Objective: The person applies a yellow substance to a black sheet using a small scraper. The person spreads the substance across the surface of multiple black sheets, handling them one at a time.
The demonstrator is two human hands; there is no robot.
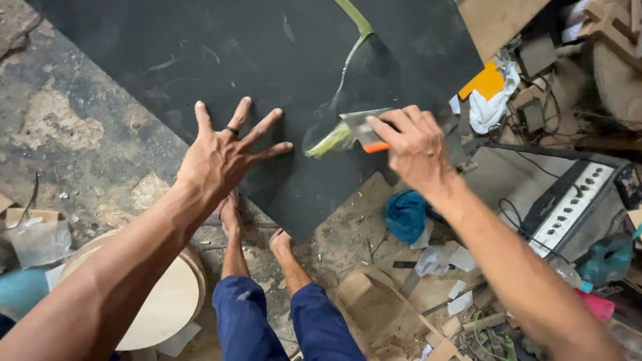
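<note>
Fingers of the right hand (418, 148) were clenched around a flat scraper (364, 130) with an orange grip, pinching it between thumb and forefinger. Its blade pressed against the black board (200, 60), right at the end of a streak of yellow-green glue (331, 140) that ran down from the board's upper edge in a thin line and widened into a wet, glossy patch.

Fingers of the left hand (224, 154) were spread wide and released, grasping nothing, the fingertips resting on the black board to the left of the glue; a dark ring sat on one finger.

Below the board's corner, two bare feet (231, 214) stood on the cracked floor (73, 134). A round wooden disc (164, 304) lay at lower left, a blue cloth (406, 215) and a power strip (568, 204) to the right among scraps.
</note>
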